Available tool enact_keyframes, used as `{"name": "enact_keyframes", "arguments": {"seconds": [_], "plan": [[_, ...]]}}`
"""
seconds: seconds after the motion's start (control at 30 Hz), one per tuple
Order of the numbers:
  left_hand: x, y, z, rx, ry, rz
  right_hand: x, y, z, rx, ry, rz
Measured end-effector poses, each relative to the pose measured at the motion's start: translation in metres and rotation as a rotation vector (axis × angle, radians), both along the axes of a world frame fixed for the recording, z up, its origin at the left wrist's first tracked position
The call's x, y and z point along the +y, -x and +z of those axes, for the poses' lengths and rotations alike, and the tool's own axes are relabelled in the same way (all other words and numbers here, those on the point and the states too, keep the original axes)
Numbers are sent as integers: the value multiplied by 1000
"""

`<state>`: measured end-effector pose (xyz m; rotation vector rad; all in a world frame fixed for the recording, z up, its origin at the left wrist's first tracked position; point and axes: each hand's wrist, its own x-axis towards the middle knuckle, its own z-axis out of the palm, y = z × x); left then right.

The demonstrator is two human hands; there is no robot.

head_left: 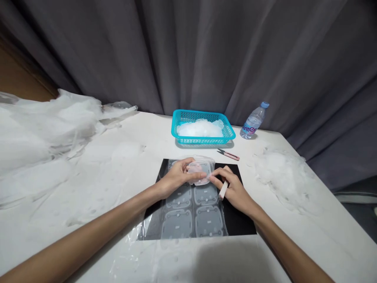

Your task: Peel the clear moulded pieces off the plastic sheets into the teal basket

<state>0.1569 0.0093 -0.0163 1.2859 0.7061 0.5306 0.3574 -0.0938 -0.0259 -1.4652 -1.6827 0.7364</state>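
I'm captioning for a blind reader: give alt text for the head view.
A bare left hand holds a translucent plastic piece over a black rectangular mat, while the right hand, gripping a pale stick, is at the piece's edge. Behind, on a white table, are a turquoise plastic basket of whitish material and a clear plastic bottle.

translucent rounded-square plastic piece [202, 167], held up near a slanted pale stick [223, 190]

You see greyish rounded squares patterning the clear plastic sheet [177, 225], a black mat [243, 224], a turquoise lattice basket [174, 122], pink-handled snips [230, 155] and a grey curtain [206, 51].
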Motion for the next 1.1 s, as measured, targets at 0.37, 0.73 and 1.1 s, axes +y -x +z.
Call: {"name": "enact_keyframes", "arguments": {"seconds": [0.37, 0.73, 1.1], "plan": [[-2, 0, -5, 15, -19, 24, 0, -5, 4, 24, 24, -10], [-7, 0, 7, 48, 87, -88, 11, -7, -16, -207, -217, -92], [0, 3, 0, 57, -67, -160, 1, -21, 8, 59, 35, 57]]}}
